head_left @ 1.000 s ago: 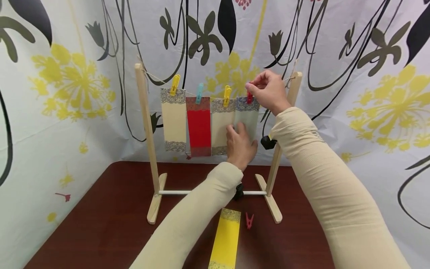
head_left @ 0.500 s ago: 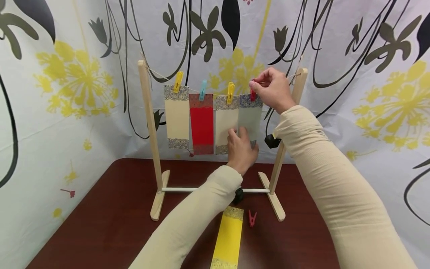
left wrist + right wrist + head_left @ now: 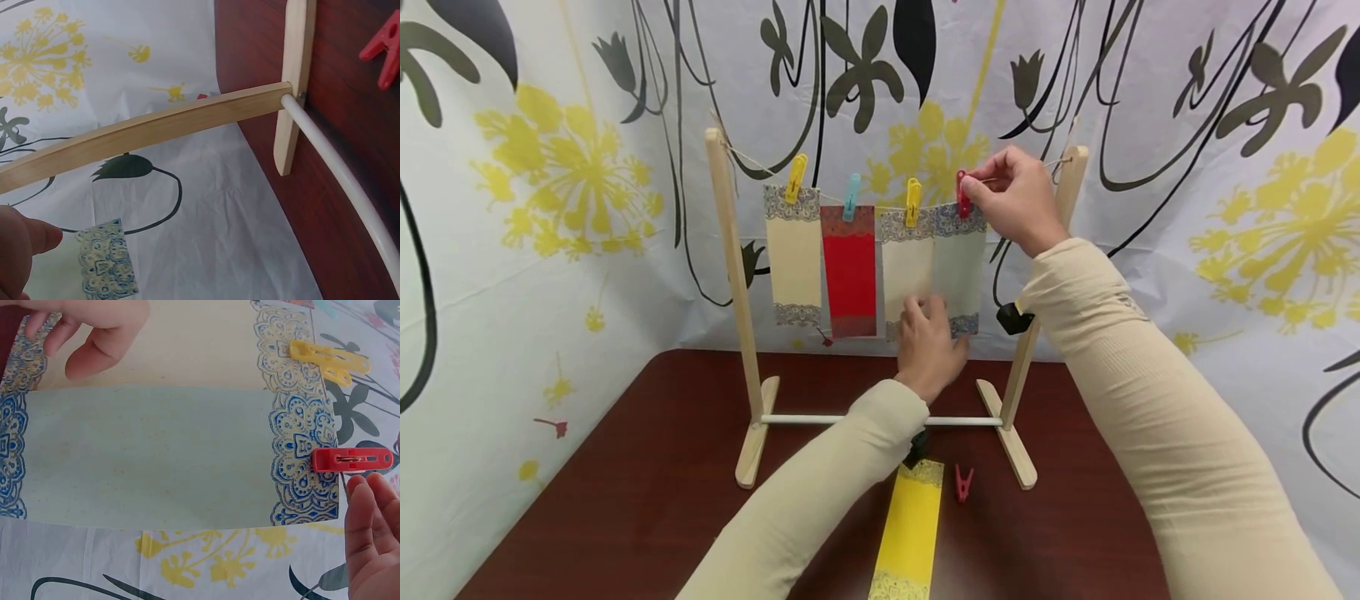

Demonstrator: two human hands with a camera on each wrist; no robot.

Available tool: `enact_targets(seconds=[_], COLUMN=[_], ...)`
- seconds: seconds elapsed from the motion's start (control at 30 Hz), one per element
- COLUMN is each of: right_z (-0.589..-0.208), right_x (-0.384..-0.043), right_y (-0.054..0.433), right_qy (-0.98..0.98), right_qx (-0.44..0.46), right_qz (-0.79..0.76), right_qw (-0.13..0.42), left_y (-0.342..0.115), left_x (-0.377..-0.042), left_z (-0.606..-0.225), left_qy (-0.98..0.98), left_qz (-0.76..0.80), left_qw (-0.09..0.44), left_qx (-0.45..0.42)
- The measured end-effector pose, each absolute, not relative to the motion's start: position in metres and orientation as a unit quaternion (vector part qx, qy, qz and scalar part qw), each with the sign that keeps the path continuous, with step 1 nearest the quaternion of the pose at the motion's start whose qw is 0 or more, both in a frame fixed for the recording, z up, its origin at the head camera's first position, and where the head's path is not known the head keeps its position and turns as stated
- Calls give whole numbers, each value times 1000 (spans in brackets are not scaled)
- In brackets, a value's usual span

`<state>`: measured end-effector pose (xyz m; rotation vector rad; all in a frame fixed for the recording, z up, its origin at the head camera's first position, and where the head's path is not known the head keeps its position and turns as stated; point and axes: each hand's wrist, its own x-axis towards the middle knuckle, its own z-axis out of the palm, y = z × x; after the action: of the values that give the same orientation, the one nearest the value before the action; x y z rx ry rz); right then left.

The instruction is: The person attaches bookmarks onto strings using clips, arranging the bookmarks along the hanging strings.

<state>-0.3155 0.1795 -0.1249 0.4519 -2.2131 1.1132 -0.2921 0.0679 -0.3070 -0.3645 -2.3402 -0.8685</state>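
Note:
A pale blue-green card [image 3: 150, 456] with blue lace-patterned ends hangs from the string under a red clothespin [image 3: 350, 460]. My right hand [image 3: 1017, 198] is just right of that clothespin, thumb and fingertips pinching the string. Below, my left hand [image 3: 931, 346] is in front of the lower ends of the pale card and the cream card [image 3: 907, 267] beside it, its fingers loosely bent and holding nothing. Whether it touches either card I cannot tell. A yellow clothespin [image 3: 913, 202] clips that cream card.
Further left hang a red card [image 3: 850, 271] under a light blue clothespin [image 3: 852, 197] and another cream card [image 3: 795, 258] under a yellow clothespin [image 3: 796, 179]. A wooden frame [image 3: 733, 267] carries the string. On the table lie a yellow card [image 3: 907, 529] and a red clothespin [image 3: 963, 483].
My right hand has slid from over the red clothespin to the string just right of it, leaving the clothespin in sight. My left hand has dropped slightly down the cards.

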Motion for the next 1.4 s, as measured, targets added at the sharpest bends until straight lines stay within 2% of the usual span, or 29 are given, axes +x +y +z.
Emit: enact_targets(seconds=[0.3, 0.6, 1.0, 1.4], right_z=[-134, -159, -207, -269], right_x=[-313, -304, -295, -285], right_y=[185, 192, 208, 229], right_qy=[-807, -790, -797, -808], right_qx=[180, 199, 202, 191], right_qz=[434, 436, 443, 449], right_qw=[358, 382, 357, 330], left_y=[59, 49, 35, 24], left_x=[-289, -288, -279, -254], left_z=[-320, -338, -366, -399], left_qy=[-900, -908, -922, -936], left_qz=[-296, -292, -285, -271], left_qw=[293, 274, 229, 171], left_qx=[-127, -122, -130, -142])
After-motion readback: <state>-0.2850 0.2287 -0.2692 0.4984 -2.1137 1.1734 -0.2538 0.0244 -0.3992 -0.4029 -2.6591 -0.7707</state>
